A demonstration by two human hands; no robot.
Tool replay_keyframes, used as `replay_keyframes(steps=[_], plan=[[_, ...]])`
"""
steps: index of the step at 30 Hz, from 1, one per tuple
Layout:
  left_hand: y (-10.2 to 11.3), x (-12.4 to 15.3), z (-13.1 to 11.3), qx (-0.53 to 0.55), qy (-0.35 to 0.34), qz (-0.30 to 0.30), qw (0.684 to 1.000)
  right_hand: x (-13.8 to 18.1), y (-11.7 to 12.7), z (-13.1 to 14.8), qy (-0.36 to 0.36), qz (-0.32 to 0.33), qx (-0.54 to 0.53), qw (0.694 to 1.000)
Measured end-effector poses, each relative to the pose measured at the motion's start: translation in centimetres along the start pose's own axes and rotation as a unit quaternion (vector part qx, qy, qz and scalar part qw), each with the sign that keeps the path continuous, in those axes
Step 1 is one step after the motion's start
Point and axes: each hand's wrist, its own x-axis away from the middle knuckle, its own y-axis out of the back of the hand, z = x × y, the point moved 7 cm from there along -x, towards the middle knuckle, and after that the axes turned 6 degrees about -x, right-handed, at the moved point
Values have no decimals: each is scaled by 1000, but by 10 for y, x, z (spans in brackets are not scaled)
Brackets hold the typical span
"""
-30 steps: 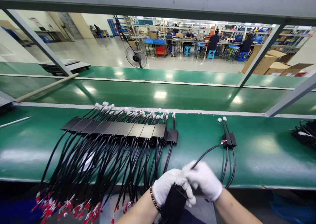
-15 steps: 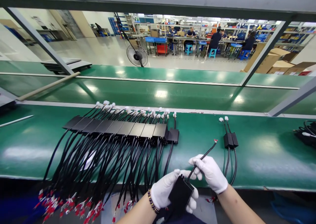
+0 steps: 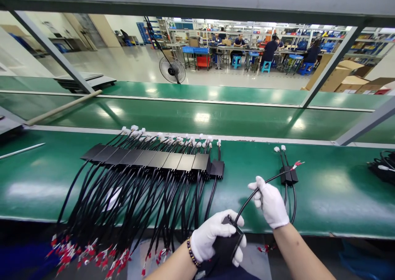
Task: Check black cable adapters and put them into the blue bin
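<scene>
Glossy green bench (image 3: 324, 197), factory hall beyond — left hand (image 3: 212, 232) clasps a matte black box (image 3: 226, 248), right hand (image 3: 273, 206) pinches its cable (image 3: 247, 204).

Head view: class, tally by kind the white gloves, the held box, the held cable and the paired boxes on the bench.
Gloves: 2
Box in left hand: 1
Cable in right hand: 1
Paired boxes: 2
Total: 6

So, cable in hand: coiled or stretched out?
Stretched out: the cable arcs from the box in the left hand through the right hand.
</scene>
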Motion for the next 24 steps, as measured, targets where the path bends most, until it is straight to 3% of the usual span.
replay_keyframes(steps=[4, 8, 11, 13, 15, 19, 24], plan=[[2, 1, 1, 19, -13, 6, 1000, 4, -7, -2, -15, 66, 0, 998], [7, 2, 2, 7, -4, -28, 1000, 19, -14, -4, -21, 155, 180, 971], [9, 6, -2, -44, -2, -77, 996, 28, -8, 18, 130, 136, 322, 928], [7, 9, -7, -84, 0, -99, 991, 39, -11, 33, 264, 141, 356, 885], [2, 12, -13, -122, 0, -108, 987, 49, -19, 37, 341, 165, 391, 839], [-13, 14, -21, -179, 14, -114, 977, 57, -34, 27, 359, 168, 493, 774], [-23, 15, -27, -244, 23, -139, 959, 61, -45, 25, 371, 169, 534, 741]])
